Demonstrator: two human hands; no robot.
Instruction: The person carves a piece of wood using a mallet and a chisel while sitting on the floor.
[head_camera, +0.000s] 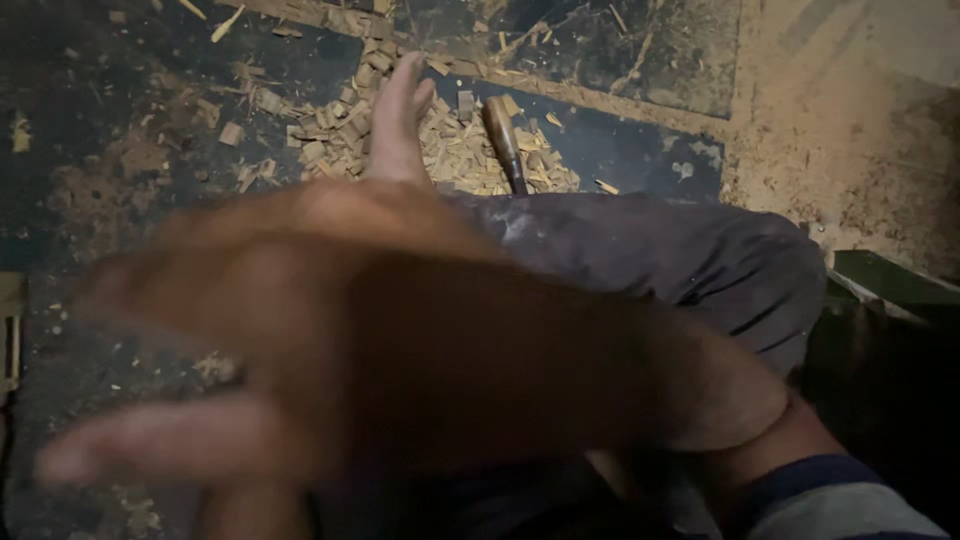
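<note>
Right hand (400, 340) filled the foreground, blurred, fingers spread toward nine o'clock, grip released and empty. Left hand was out of view. Wooden-handled chisel (504, 143) lay on the floor (120, 90) at twelve o'clock from the hand, well apart, long axis running roughly twelve to six, among wood chips (450, 150), just beside a bare foot (398, 125).

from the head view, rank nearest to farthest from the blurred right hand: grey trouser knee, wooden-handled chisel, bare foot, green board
1. grey trouser knee, right behind the right hand
2. bare foot and wooden-handled chisel, both above on the floor, too close to call
3. green board, far right edge
</note>
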